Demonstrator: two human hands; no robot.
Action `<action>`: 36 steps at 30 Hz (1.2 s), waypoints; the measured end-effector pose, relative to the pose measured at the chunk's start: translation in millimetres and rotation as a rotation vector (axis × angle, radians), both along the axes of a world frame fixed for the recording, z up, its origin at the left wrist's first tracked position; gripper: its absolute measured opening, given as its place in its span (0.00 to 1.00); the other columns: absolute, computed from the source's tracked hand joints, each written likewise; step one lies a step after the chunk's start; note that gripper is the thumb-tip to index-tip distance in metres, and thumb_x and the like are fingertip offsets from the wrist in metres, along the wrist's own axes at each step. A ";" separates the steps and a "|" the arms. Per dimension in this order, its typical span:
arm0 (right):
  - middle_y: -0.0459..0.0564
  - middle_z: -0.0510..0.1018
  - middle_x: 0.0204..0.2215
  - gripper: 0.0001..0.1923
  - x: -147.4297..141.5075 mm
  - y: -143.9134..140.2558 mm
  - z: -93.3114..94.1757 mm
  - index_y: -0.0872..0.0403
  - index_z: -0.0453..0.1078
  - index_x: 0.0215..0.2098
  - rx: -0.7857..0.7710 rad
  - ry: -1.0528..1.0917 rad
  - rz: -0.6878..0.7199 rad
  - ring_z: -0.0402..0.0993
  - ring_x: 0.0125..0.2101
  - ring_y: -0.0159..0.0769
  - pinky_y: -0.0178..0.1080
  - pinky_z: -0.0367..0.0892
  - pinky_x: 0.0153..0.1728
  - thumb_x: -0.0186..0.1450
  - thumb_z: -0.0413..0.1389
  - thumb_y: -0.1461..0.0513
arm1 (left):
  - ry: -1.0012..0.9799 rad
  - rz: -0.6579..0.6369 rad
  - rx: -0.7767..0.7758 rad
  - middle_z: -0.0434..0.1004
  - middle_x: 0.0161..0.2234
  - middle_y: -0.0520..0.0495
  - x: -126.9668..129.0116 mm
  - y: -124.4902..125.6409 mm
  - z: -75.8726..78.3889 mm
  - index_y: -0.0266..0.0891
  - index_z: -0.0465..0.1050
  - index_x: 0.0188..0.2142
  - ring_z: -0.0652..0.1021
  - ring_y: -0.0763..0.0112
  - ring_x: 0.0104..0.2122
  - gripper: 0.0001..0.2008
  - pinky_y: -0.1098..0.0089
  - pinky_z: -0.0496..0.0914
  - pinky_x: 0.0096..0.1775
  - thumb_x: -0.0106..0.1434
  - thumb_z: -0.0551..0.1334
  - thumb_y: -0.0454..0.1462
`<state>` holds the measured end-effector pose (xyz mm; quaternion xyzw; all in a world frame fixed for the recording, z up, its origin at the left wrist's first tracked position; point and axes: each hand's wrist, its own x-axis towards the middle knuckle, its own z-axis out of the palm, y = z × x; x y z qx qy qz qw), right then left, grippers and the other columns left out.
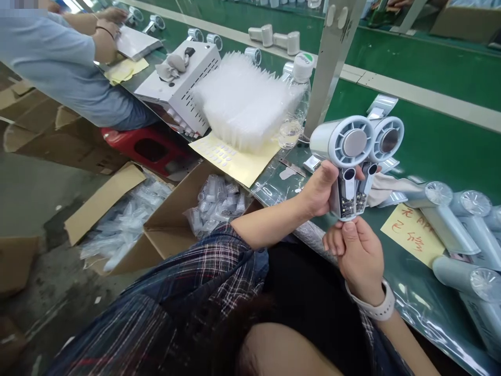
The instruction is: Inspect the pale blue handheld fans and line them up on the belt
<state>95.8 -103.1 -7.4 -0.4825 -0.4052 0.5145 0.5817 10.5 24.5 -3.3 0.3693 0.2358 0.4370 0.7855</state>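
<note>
Two light-blue handheld fans stand side by side in front of me, a nearer fan (348, 143) and a second fan (387, 138) partly behind it. Both have their handles uncovered, so circuit boards show. My left hand (323, 190) is closed around the handles from the left, some of its fingers hidden behind them. Below, my right hand (358, 253), with a white watch on the wrist, has its fingers curled and its thumb against the bottom end of the handles. Beyond the fans a grey cloth (391, 188) lies on the green bench.
Wrapped fans (450, 219) lie at right beside a yellow note (415, 235). A stack of white plastic sleeves (246, 99), a bottle (295, 104) and a metal post (332, 57) stand left. Cardboard boxes (156, 235) hold bagged parts. A co-worker (58, 62) sits far left.
</note>
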 end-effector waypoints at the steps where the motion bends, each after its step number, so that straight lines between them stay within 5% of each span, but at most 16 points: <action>1: 0.41 0.70 0.20 0.20 4.8 -0.5 0.3 0.49 0.72 0.36 -0.001 -0.101 0.012 0.72 0.24 0.34 0.38 0.70 0.29 0.78 0.60 0.45 | -0.027 -0.014 0.012 0.84 0.51 0.38 -0.1 -0.9 1.5 0.42 0.72 0.37 0.78 0.36 0.66 0.55 0.47 0.82 0.57 0.38 0.58 0.88; 5: 0.45 0.74 0.24 0.24 21.1 -4.3 1.1 0.51 0.73 0.30 0.074 -0.470 -0.036 0.70 0.27 0.35 0.38 0.65 0.29 0.77 0.61 0.44 | -0.137 -0.053 -0.023 0.83 0.56 0.37 -1.5 -0.7 7.8 0.42 0.67 0.34 0.78 0.41 0.65 0.51 0.47 0.81 0.56 0.44 0.58 0.86; 8: 0.47 0.78 0.28 0.26 22.4 -6.3 -0.8 0.51 0.70 0.26 0.169 -0.510 -0.074 0.74 0.31 0.37 0.39 0.68 0.34 0.77 0.60 0.46 | -0.183 -0.066 -0.108 0.81 0.60 0.38 -3.0 2.1 12.1 0.42 0.66 0.36 0.77 0.44 0.68 0.49 0.47 0.79 0.59 0.52 0.54 0.85; 13: 0.47 0.79 0.28 0.19 21.1 -8.5 -8.5 0.51 0.76 0.33 0.034 -0.400 -0.116 0.77 0.33 0.39 0.41 0.71 0.39 0.77 0.62 0.48 | -0.226 -0.094 -0.059 0.81 0.58 0.37 -7.0 5.0 13.5 0.42 0.64 0.34 0.76 0.42 0.69 0.48 0.46 0.79 0.61 0.50 0.56 0.85; 21: 0.41 0.67 0.20 0.24 10.7 -9.9 -12.8 0.50 0.65 0.29 -0.010 -0.058 -0.099 0.66 0.23 0.33 0.39 0.63 0.30 0.80 0.58 0.48 | -0.189 -0.073 0.040 0.86 0.47 0.38 -4.8 -3.3 6.3 0.40 0.62 0.25 0.83 0.44 0.60 0.52 0.53 0.82 0.56 0.35 0.63 0.86; 28: 0.55 0.80 0.44 0.24 22.4 -7.4 -3.2 0.52 0.75 0.30 0.204 -0.633 -0.052 0.81 0.45 0.43 0.43 0.73 0.44 0.79 0.58 0.47 | -0.309 0.063 -0.113 0.84 0.52 0.37 -5.1 4.3 7.6 0.40 0.66 0.29 0.80 0.45 0.64 0.47 0.50 0.82 0.57 0.53 0.57 0.83; 36: 0.42 0.74 0.20 0.22 8.6 -5.3 -1.3 0.51 0.74 0.30 0.041 -0.360 0.047 0.74 0.23 0.31 0.35 0.70 0.31 0.80 0.60 0.50 | -0.131 -0.097 0.017 0.85 0.38 0.38 -10.3 9.0 -10.1 0.40 0.71 0.30 0.86 0.49 0.49 0.53 0.59 0.82 0.42 0.37 0.59 0.87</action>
